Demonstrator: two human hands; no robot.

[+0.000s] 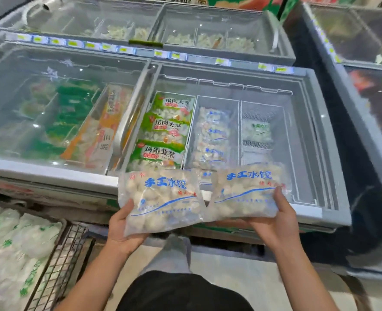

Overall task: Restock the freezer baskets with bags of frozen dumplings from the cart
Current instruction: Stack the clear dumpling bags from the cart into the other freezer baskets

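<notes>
Clear plastic printed in blue makes up both bags held over the front edge of the freezer [230, 218]. From the head camera, the left hand [122, 230] cups the left bag of dumplings [160, 200] from beneath, thumb clamped on the bag's lower left corner, fingers hidden under it. The right hand [275, 223] carries the right bag of dumplings [243, 191] the same way, thumb pressed on its right edge and palm below. The two bags lie side by side, their inner edges touching or nearly so.

Behind them the freezer's right half stands with its lid slid aside. Its left basket [190, 131] holds green bags [165, 133] stacked toward the back edge; the middle basket [237, 135] holds a row of clear blue-printed bags [212, 140]; the right basket [282, 131] holds a single pale bag [256, 131] near its far end.

At the lower left corner of the view, the wire cart [59, 261] carries a heap of white bags with green print [12, 248].
</notes>
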